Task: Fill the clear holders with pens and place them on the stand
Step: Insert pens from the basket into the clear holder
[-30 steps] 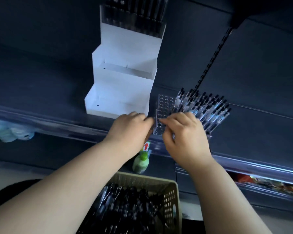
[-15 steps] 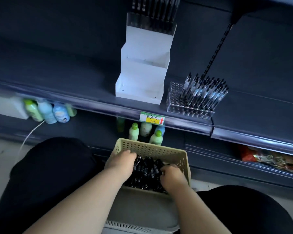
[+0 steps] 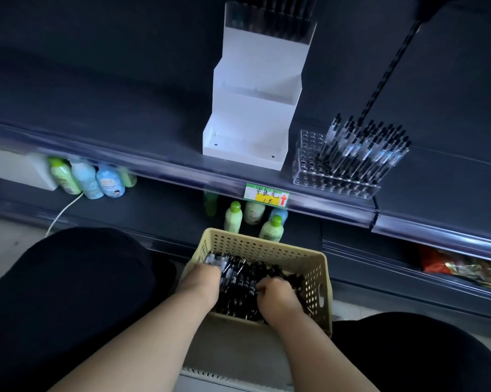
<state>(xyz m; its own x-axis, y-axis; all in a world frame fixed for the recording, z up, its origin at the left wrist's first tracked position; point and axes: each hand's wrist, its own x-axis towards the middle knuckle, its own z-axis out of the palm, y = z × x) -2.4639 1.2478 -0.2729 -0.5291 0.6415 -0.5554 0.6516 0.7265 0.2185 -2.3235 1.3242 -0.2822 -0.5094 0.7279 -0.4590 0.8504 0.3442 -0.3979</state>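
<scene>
Both forearms are seen reaching forward between dark-clad knees into a beige perforated basket (image 3: 318, 281); left hand (image 3: 202, 282) is placed at the basket's left wall, knuckles up, fingertips sunk among the loose pens (image 3: 240, 280); right hand (image 3: 279, 300) is set nearer the middle, fingers curled down onto the same heap; whether either hand has closed on a pen cannot be told, the fingertips being hidden in the pile; the pens are heaped between and under both hands, mostly lengthwise; the basket's far and right walls are left uncovered

Beyond the basket, green-capped bottles (image 3: 233, 217) are noted on the lower shelf; above them a shelf lip (image 3: 154, 164) with a yellow price label (image 3: 267, 195) overhangs

On the upper shelf a clear holder (image 3: 333, 181) is stood close to the lip, just right of the white stand (image 3: 252, 123); its right part is filled with standing pens (image 3: 363, 145), its left holes are open; the stand's two lower tiers are bare; a filled holder (image 3: 269, 19) is seated on the top tier; bare shelf is recorded left of the stand
</scene>
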